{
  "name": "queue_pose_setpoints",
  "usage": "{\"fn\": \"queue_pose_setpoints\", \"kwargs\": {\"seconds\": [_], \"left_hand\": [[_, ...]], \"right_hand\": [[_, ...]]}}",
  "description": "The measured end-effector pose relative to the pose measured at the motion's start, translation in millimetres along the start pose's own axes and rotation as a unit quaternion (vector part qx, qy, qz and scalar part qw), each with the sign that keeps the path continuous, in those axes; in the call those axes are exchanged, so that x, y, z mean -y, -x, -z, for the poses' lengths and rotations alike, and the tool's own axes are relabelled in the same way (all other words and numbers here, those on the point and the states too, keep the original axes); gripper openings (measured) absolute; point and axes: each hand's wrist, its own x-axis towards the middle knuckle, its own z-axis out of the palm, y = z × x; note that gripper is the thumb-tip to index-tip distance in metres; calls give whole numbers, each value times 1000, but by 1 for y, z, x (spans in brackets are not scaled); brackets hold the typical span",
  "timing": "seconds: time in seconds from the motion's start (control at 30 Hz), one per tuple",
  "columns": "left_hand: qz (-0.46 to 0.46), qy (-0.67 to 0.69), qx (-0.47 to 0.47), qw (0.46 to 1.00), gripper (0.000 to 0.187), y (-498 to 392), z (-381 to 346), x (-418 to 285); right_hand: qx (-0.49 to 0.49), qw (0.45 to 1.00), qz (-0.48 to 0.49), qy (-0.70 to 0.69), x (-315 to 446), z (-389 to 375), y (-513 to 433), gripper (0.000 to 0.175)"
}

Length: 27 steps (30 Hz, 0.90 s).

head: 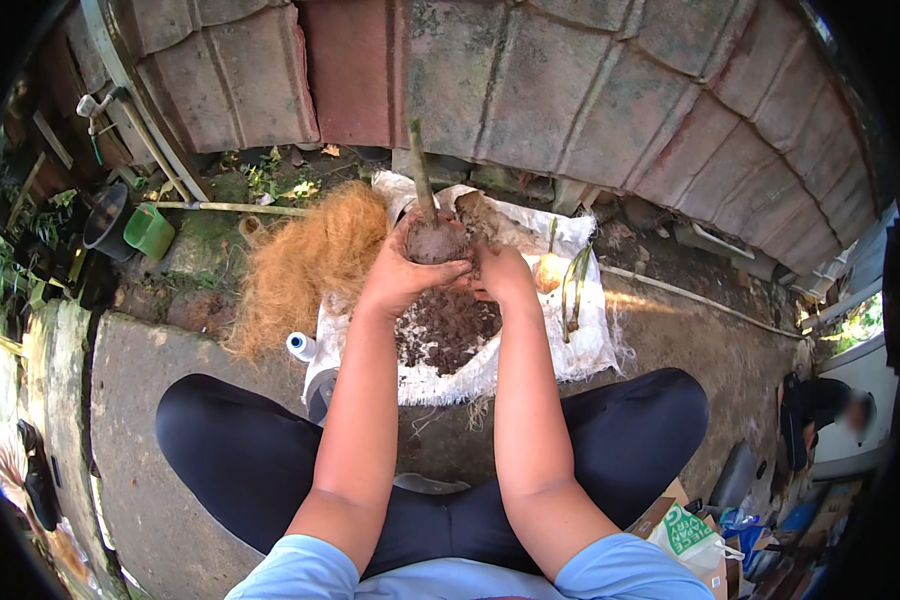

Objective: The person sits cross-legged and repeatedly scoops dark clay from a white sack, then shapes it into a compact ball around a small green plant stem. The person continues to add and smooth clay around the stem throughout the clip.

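A ball of dark soil (436, 241) with a thick green-brown stem (421, 172) standing up out of it is held over a white woven sack (450, 381). My left hand (412, 270) cups it from the left, thumb across its front. My right hand (504, 268) is at its right side, fingers bent and blurred; whether they grip anything cannot be told. Loose soil (450, 326) lies on the sack below. Right of my hands are a rounded brownish ball with a green shoot (548, 273) and some long green plant stems (576, 292). Orange-brown fibre (311, 262) is heaped at the left.
A thread spool (301, 346) stands left of the sack. Farther left are a green container (150, 229), a black bucket (109, 221) and a tap (94, 106). Roof tiles (540, 97) overhang the far side. A pipe (697, 300) runs right, where a person (817, 412) bends over near boxes and bags.
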Motion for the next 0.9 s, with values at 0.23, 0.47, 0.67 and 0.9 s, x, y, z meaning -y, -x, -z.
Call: {"fn": "queue_pose_setpoints", "kwargs": {"seconds": [0.23,0.47,0.67,0.9], "left_hand": [[-32,-62,-34,997,75,-4,22,15],[-38,-101,49,993,73,0,27,9],[-17,-107,-16,994,78,0,4,-5],[-3,-122,-24,992,89,-1,11,-2]], "right_hand": [[361,847,33,-389,19,5,39,60],[402,808,73,-425,6,-3,32,61],[377,815,61,-436,14,-3,33,65],[272,878,164,-358,18,-11,37,83]]}}
